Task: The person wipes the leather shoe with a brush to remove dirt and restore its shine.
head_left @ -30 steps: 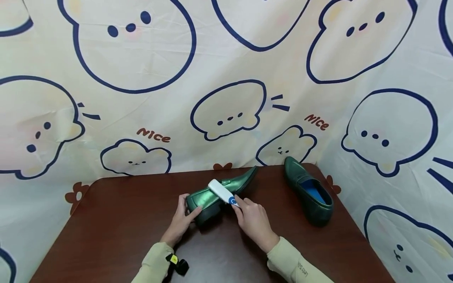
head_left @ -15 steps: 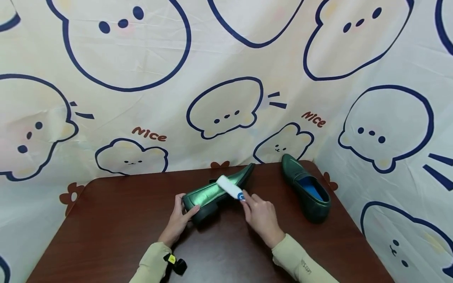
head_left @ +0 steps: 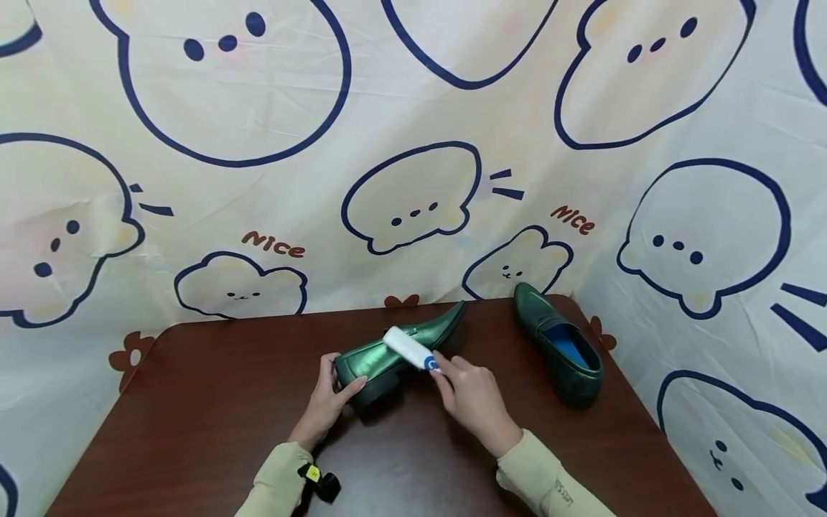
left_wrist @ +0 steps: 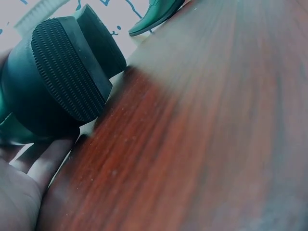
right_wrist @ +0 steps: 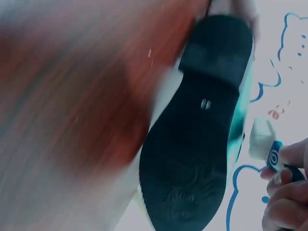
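The shoe (head_left: 368, 360) could twist or slip, I judge, since only the left hand (head_left: 326, 398) grips it, at the heel end, leaving the toe free of either hand; a hard push from the brush (head_left: 407, 347) would swing it. A loose pinch might also let the brush turn in the right hand (head_left: 477, 402), which grasps its handle. The shoe lies tilted between the hands, toe pointing away, sole turned toward the right wrist's camera. The brush head is over its upper; whether they touch, I cannot tell.
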Motion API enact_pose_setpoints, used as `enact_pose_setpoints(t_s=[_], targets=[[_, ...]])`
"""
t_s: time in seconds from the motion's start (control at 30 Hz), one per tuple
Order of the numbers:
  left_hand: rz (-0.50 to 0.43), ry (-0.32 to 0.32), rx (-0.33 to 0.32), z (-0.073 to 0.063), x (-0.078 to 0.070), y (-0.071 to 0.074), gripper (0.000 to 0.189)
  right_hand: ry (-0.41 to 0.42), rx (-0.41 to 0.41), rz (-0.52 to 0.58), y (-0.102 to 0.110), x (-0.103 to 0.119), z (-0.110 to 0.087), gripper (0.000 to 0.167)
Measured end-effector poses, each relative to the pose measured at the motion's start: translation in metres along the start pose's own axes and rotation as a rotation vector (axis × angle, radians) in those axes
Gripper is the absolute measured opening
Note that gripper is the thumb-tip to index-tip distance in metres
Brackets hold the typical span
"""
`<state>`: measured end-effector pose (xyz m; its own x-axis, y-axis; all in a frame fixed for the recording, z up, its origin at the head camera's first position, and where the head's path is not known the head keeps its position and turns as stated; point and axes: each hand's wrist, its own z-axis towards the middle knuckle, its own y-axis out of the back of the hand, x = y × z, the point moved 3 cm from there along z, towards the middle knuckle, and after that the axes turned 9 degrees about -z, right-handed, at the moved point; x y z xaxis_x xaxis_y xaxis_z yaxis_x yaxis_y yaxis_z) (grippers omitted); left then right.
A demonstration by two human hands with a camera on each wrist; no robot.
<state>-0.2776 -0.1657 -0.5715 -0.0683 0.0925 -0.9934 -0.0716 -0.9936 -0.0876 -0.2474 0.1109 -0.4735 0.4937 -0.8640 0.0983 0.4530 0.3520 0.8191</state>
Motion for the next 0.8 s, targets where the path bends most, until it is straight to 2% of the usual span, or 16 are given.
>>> enact_pose_setpoints(t_s=[0.07,0.17,0.4,0.53,0.7,0.8], targets=[[-0.003,-0.002,-0.006,-0.001,0.0,0.0,0.057,0.057,0.002,-0.008,-0.005,0.006,-0.002,0.036],[-0.001,-0.003,-0.001,-0.001,0.0,0.0,0.056,0.072,-0.002,-0.026,-0.01,0.008,-0.003,0.035],[0.005,-0.01,0.004,-0.001,-0.001,-0.002,0.056,-0.055,-0.043,-0.063,-0.006,-0.006,-0.003,0.028],[-0.001,-0.018,0.015,-0.001,0.0,-0.004,0.057,-0.085,-0.038,-0.084,-0.003,-0.014,-0.004,0.025],[0.001,-0.019,0.032,-0.001,0.001,-0.003,0.057,-0.211,-0.044,-0.137,0.005,-0.034,-0.002,0.027],[0.002,-0.02,0.025,-0.002,-0.001,-0.001,0.058,-0.261,-0.027,-0.12,0.008,-0.044,0.002,0.03]])
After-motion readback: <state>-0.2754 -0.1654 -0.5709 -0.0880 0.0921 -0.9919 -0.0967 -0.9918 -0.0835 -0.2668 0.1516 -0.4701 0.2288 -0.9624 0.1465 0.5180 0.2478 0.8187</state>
